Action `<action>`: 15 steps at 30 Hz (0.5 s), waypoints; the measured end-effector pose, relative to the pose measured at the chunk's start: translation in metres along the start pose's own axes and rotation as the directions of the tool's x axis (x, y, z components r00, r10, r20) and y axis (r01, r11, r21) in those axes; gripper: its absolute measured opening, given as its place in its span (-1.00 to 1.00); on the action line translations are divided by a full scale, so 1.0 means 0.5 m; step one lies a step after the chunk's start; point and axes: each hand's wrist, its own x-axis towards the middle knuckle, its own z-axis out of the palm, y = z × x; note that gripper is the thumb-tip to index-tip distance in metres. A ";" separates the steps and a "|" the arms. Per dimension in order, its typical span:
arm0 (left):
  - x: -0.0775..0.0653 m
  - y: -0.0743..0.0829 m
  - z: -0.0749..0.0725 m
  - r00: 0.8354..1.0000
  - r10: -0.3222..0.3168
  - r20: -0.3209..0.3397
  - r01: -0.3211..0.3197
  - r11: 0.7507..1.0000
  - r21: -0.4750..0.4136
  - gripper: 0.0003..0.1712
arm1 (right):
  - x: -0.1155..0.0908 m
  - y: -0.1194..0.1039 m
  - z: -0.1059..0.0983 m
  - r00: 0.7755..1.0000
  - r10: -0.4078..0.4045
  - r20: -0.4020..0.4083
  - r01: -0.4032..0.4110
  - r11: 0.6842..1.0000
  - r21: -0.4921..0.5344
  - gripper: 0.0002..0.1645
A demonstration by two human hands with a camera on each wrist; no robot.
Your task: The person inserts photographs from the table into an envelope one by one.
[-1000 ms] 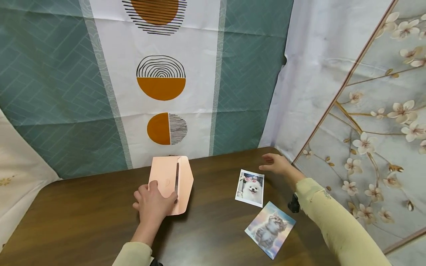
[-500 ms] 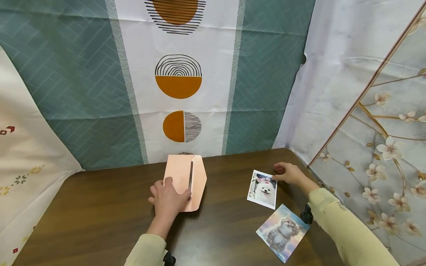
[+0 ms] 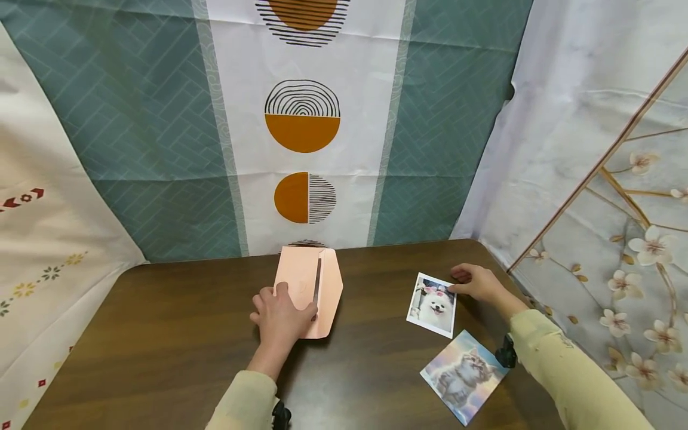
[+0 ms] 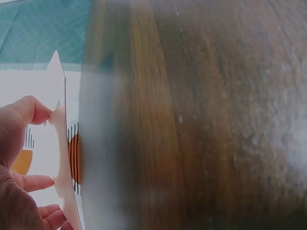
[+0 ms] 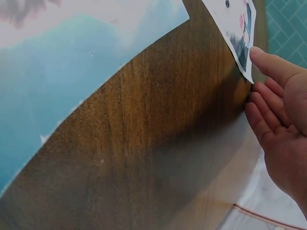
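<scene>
A pink envelope (image 3: 297, 270) lies on the dark wooden table (image 3: 188, 334), its flap (image 3: 333, 286) unfolded to the right beside a dark slit. My left hand (image 3: 280, 319) presses on it with spread fingers, thumb at the slit. In the left wrist view, thumb and fingertips touch the envelope's face (image 4: 67, 177). Over to the right, my right hand (image 3: 480, 286) pinches the upper right corner of a white-bordered photo (image 3: 434, 307) of a fluffy white dog. The right wrist view has the thumb on the photo's (image 5: 240, 28) printed side, with the other fingers at its edge.
A pastel picture card (image 3: 463, 376) of a kitten lies at an angle just below the dog photo, near the right forearm. A patterned cloth (image 3: 355, 209) hangs behind the table's back edge. Floral cloth (image 3: 618, 269) hangs along the right side.
My right hand has come down from above the table to the dog photo's corner and taken hold of it. The left hand keeps its place on the envelope. The head view has turned left.
</scene>
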 end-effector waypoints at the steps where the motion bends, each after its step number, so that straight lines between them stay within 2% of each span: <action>1: 0.000 0.002 0.002 1.000 -0.001 0.003 0.001 1.000 0.001 -0.10 | -0.001 0.003 -0.001 1.000 0.001 -0.001 -0.001 1.000 0.000 -0.35; 8: 0.001 0.008 0.010 1.000 0.002 0.010 -0.002 1.000 -0.001 -0.10 | -0.010 0.009 -0.007 1.000 0.002 -0.016 -0.001 0.999 0.034 -0.37; 15: -0.001 0.004 0.012 1.000 -0.002 0.022 0.002 1.000 -0.008 -0.09 | -0.005 0.014 0.004 0.999 0.018 -0.039 -0.015 0.995 0.097 -0.41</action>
